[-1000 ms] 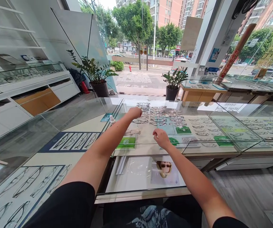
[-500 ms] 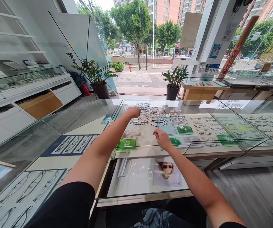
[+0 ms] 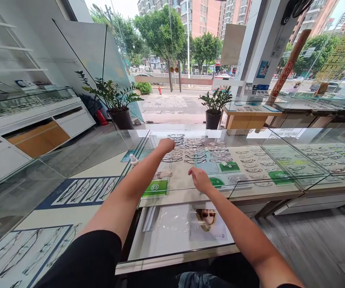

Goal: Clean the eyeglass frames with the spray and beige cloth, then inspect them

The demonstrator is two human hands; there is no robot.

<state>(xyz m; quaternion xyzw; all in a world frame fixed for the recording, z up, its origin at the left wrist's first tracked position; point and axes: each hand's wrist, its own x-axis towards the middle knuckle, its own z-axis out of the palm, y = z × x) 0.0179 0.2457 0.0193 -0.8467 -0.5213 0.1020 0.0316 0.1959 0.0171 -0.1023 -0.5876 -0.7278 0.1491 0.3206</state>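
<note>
My left hand [image 3: 167,146] reaches over the glass display case, its fingers curled beside the rows of eyeglasses [image 3: 194,145]. What it holds, if anything, is hidden. My right hand [image 3: 200,179] hovers above the front part of the case with fingers bent together; nothing can be made out in them. A crumpled pale cloth [image 3: 164,173] lies between my forearms, near a green card [image 3: 155,187]. Partly behind my left forearm stands a white bottle [image 3: 133,160]. More green pieces [image 3: 229,166] sit right of my right hand.
An open drawer [image 3: 172,230] with a photo print is below the case. More eyeglasses [image 3: 85,190] lie on trays at left, and others [image 3: 250,164] at right. Two potted plants [image 3: 215,102] stand beyond the case.
The view has turned slightly, so the scene sits a little lower and further left. Both hands keep nearly the same places over the case.
</note>
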